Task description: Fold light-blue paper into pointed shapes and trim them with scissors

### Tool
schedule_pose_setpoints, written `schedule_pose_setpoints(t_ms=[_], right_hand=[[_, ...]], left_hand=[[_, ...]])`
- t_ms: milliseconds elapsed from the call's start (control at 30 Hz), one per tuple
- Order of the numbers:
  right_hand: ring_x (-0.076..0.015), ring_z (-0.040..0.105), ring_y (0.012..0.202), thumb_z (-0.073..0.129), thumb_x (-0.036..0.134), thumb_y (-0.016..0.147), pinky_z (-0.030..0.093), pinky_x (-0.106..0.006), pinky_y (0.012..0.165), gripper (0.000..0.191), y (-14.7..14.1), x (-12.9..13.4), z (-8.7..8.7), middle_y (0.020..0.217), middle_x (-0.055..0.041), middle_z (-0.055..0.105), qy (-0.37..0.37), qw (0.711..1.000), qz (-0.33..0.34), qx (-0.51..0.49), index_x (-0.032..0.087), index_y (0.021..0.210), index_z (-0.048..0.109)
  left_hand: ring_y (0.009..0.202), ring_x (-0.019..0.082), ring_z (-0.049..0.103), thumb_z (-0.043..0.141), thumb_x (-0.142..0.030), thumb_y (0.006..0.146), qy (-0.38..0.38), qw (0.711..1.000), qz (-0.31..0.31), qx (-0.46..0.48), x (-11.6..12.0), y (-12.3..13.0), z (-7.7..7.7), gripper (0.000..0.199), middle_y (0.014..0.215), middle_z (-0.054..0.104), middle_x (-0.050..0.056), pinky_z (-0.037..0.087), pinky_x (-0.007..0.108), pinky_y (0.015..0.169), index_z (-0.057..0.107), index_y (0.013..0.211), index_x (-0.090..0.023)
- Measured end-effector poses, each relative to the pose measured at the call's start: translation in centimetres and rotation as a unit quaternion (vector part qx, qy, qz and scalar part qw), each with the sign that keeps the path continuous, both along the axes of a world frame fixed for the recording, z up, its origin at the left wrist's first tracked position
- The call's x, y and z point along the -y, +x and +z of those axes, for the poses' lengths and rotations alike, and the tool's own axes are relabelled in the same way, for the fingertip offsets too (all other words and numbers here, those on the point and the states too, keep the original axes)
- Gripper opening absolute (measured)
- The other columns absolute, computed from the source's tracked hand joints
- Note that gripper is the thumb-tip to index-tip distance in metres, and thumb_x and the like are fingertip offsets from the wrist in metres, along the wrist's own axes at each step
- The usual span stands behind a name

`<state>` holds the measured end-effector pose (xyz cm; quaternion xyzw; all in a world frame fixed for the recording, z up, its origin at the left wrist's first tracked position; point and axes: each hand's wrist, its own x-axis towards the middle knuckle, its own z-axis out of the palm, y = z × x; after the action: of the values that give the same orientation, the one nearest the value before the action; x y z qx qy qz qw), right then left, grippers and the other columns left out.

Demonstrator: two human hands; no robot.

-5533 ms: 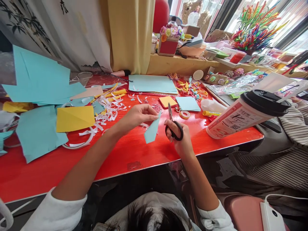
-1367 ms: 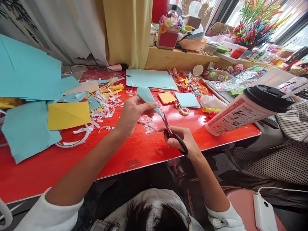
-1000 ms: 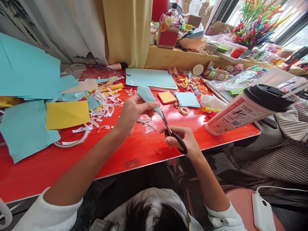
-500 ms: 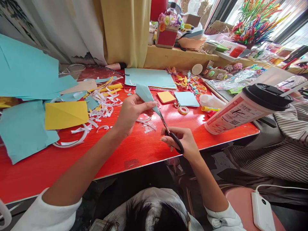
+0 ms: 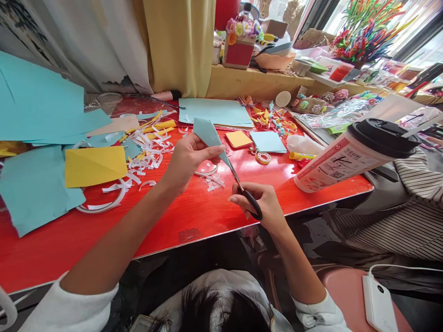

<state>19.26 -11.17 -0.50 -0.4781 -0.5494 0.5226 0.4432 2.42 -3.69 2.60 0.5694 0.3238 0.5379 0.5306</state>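
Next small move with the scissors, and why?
I'd probably have the right hand squeeze the scissors gently while the left hand steadies the tapered blue paper: the blades are at its narrow lower end, and the left hand pinches it just above. How far they've cut isn't clear.

Daylight from upper-right window (image 5: 429,54); glare on tabletop (image 5: 200,210); edges stretched.

A yellow curtain (image 5: 180,46) and bright window (image 5: 420,11) edge the red table (image 5: 211,210).
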Motion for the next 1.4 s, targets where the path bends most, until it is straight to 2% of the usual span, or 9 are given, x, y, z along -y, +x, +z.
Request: schedule_pose_setpoints(t_ms=[233,333,533,600,767,833,933,1100,1400], right_hand=[[-0.0046,0.035,0.037,0.075,0.036,0.067,0.027,-0.019,0.036,0.026,-0.2,0.2,-0.4,0.044,0.0070,0.040,-0.009,1.000,-0.014,-0.011,0.015,0.069,0.060],[-0.0050,0.036,0.035,0.072,0.036,0.070,0.027,-0.019,0.035,0.025,1.1,0.6,-1.4,0.043,0.0065,0.043,-0.023,0.999,-0.033,-0.021,0.014,0.072,0.060],[-0.0139,0.056,0.067,0.061,0.049,0.077,0.042,-0.021,0.045,0.041,3.5,0.2,-2.2,0.081,-0.0045,0.060,0.048,0.994,0.011,-0.097,0.017,0.102,0.059],[-0.0182,0.058,0.082,0.059,0.053,0.077,0.047,-0.022,0.046,0.045,2.9,0.0,-1.8,0.095,-0.0086,0.062,0.055,0.990,0.023,-0.131,0.019,0.107,0.054],[-0.0167,0.061,0.089,0.070,0.031,0.074,0.054,-0.022,0.054,0.040,-0.1,0.6,-0.3,0.102,-0.0035,0.063,0.037,0.983,-0.011,-0.179,0.026,0.106,0.047],[-0.0133,0.060,0.083,0.071,0.024,0.072,0.053,-0.021,0.057,0.039,-1.0,1.0,0.2,0.096,-0.0003,0.062,0.044,0.983,-0.026,-0.174,0.027,0.105,0.050],[-0.0110,0.058,0.080,0.072,0.022,0.071,0.051,-0.020,0.063,0.035,-1.5,1.1,0.4,0.091,0.0011,0.060,0.080,0.984,-0.064,-0.148,0.025,0.100,0.053],[-0.0121,0.058,0.079,0.071,0.027,0.073,0.050,-0.022,0.064,0.033,-1.3,0.8,0.3,0.087,0.0007,0.059,0.086,0.992,-0.049,-0.080,0.024,0.100,0.052],[-0.0133,0.056,0.083,0.070,0.029,0.076,0.049,-0.024,0.067,0.038,-0.1,1.0,-0.4,0.094,-0.0016,0.058,0.070,0.996,0.054,-0.031,0.025,0.108,0.050]], left_hand=[[0.062,0.009,0.057,0.073,-0.024,0.070,0.012,1.000,0.017,-0.002,-0.7,-1.1,1.0,0.014,0.068,0.063,-0.002,0.049,0.030,0.063,0.062,0.073,-0.016],[0.063,0.006,0.053,0.075,-0.025,0.070,0.043,0.991,0.108,0.062,-2.3,-3.9,1.8,0.014,0.070,0.062,-0.007,0.048,0.032,0.067,0.062,0.072,-0.022],[0.068,0.009,0.055,0.067,-0.023,0.079,0.193,0.966,0.102,-0.139,-0.9,-5.4,2.5,0.005,0.078,0.068,-0.005,0.045,0.028,0.065,0.071,0.078,-0.026],[0.069,0.010,0.057,0.064,-0.023,0.082,0.274,0.928,0.105,-0.231,1.0,-4.3,2.2,0.011,0.085,0.070,-0.002,0.047,0.027,0.066,0.072,0.088,-0.027],[0.089,0.019,0.066,0.052,-0.013,0.086,0.538,0.702,0.131,-0.449,5.0,-2.7,-0.5,0.032,0.095,0.072,0.005,0.052,0.030,0.076,0.065,0.113,-0.024],[0.097,0.024,0.065,0.054,-0.010,0.084,0.585,0.651,0.137,-0.463,6.0,-2.4,-1.8,0.039,0.105,0.069,0.011,0.052,0.034,0.084,0.058,0.122,-0.015],[0.103,0.024,0.064,0.048,-0.008,0.086,0.542,0.699,0.125,-0.449,6.9,-1.9,-2.6,0.041,0.107,0.068,0.013,0.050,0.036,0.089,0.054,0.126,-0.013],[0.087,0.017,0.066,0.048,-0.033,0.090,0.083,0.955,0.128,-0.253,6.6,-0.8,-0.8,0.031,0.099,0.069,0.006,0.053,0.028,0.077,0.057,0.117,-0.021],[0.067,0.014,0.059,0.068,-0.039,0.074,-0.073,0.985,0.061,-0.144,4.2,-1.0,-0.2,0.022,0.069,0.066,0.002,0.047,0.025,0.067,0.070,0.074,-0.017]])
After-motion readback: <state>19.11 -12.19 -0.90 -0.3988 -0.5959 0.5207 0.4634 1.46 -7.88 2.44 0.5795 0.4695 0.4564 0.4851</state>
